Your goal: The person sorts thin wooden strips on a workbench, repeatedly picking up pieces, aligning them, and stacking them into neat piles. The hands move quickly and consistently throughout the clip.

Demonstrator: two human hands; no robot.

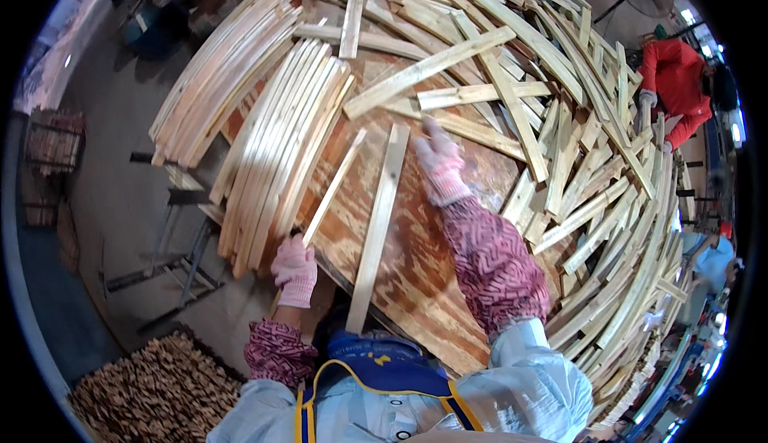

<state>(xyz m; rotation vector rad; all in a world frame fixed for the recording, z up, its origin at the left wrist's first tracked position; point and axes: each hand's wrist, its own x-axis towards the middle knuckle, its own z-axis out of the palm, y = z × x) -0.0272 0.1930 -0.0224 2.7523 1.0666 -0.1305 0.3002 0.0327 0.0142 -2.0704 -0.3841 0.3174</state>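
Observation:
My left hand (295,272), in a pink-and-white glove, is closed around the near end of a narrow wooden strip (337,185) at the table's front edge. Farther in, my right hand (439,160), gloved the same way, reaches over the tabletop with its fingers stretched out. Its fingertips are close to the loose slats, and I cannot tell whether they touch one. Between my hands a wider wooden slat (379,227) lies lengthwise, its near end at my apron. Left of it stands a tight row of slats (280,147).
Another row of slats (228,75) lies farther left. A large jumbled heap of slats (576,147) covers the far and right side of the worn plywood table (424,267). Small wood pieces (156,391) fill a pile at lower left. A person in red (676,83) works at the right.

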